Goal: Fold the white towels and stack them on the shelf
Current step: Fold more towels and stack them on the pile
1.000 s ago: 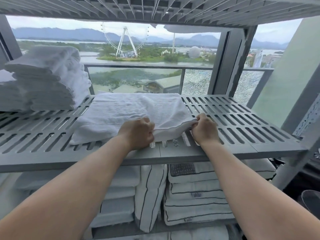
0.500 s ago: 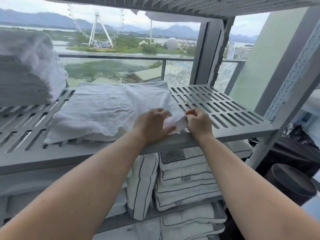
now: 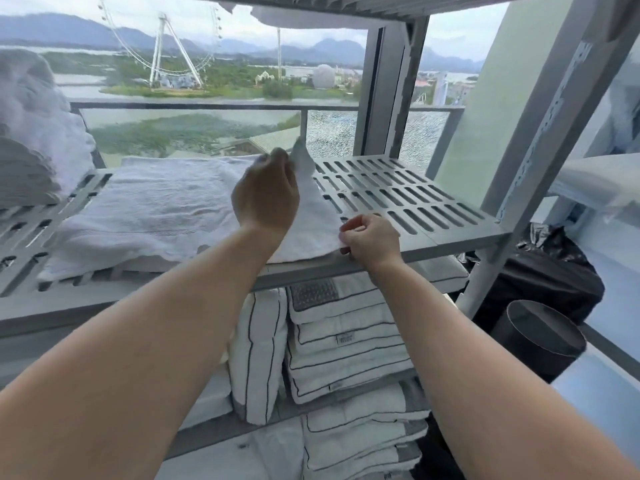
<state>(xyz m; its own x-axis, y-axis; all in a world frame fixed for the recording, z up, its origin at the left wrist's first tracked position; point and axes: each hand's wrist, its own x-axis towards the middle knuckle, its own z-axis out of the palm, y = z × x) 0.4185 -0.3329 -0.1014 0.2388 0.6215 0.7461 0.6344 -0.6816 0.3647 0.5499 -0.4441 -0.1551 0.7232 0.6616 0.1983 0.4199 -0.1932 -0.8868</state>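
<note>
Left hand [image 3: 266, 199] raised, pinching towel [image 3: 149, 216] corner

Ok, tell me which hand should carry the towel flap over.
Left. The left hand pinches the raised corner above the towel, so it can probably sweep it across. The right hand pinches the near corner, low at the shelf edge.

A rumpled white towel [image 3: 156, 209] is being carried flat on the slatted grey shelf [image 3: 398, 199], its 3 o'clock corner being held raised and its 5 o'clock edge being pinched. Folded white towels [image 3: 31, 150] are being borne, stacked, at 9 o'clock.
</note>
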